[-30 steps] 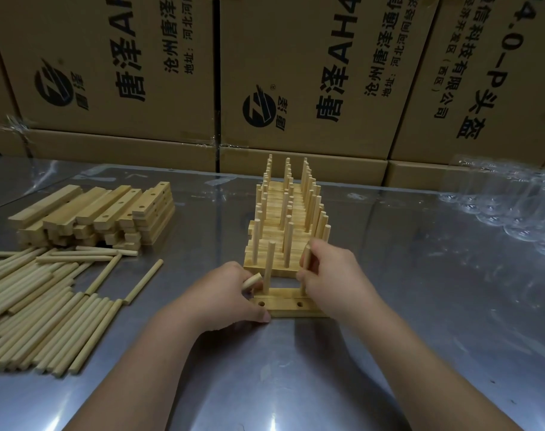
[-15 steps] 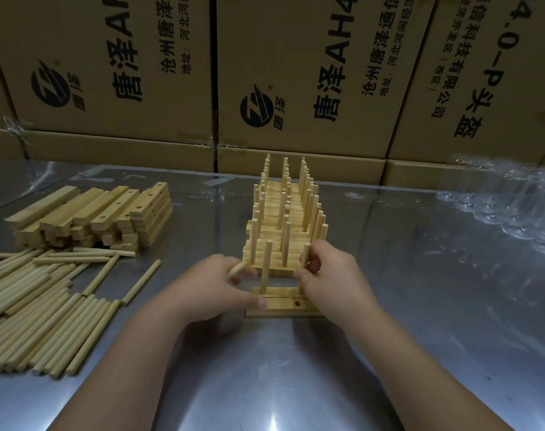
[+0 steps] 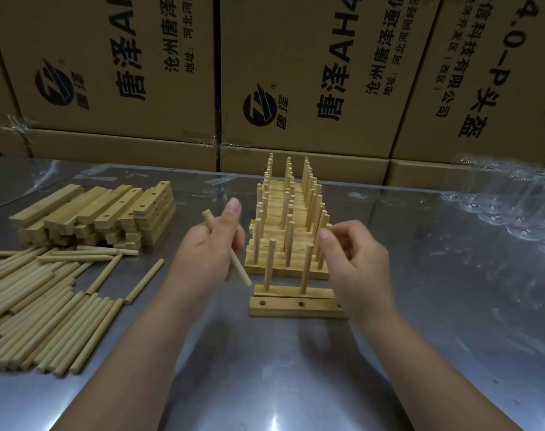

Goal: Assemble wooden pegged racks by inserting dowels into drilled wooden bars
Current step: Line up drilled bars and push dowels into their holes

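The left hand is raised above the table, just left of the racks. Its fingers are curled round a single dowel, which tilts with its upper end toward the far left and its lower end pointing down toward the bar. The forefinger sticks up straight.

The right hand hovers on the other side. Its fingers are loosely bent, its thumb is forward, and nothing shows in its grasp. It is slightly blurred.

Between the two hands and a little nearer the person, the drilled wooden bar lies flat on the table. Two dowels stand upright along its back edge, and holes show on its front face. The rightmost hole is partly hidden by the right hand. A line runs along the bar's length, and I cannot tell whether it is one piece or two.

Just behind it, a row of finished pegged racks stretches away toward the cardboard boxes. At the far left is a stack of drilled bars. In front of that stack, a heap of loose dowels lies flat. Crumpled clear plastic sits at the far right of the table.
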